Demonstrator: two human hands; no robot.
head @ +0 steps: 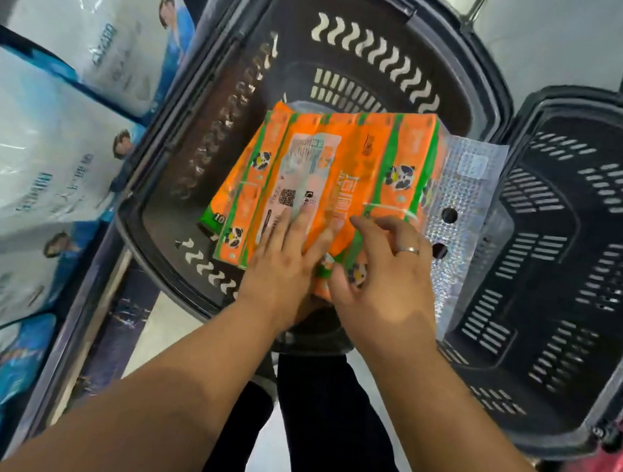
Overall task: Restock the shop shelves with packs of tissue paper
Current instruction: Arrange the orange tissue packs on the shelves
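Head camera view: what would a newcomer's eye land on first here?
The orange and green plastic-wrapped tissue pack with panda pictures stands out, in the dark slotted plastic basket at centre, with the left hand and right hand resting on its near end. A second dark slotted basket sits to the right, and white and blue tissue packs fill the shelves on the left.

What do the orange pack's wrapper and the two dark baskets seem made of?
Orange pack: thin glossy plastic film, likely; glare streaks, and a clear embossed seal flap at one end. Left basket and right basket: probably rigid moulded plastic, matt; slotted walls, thick rolled rims.
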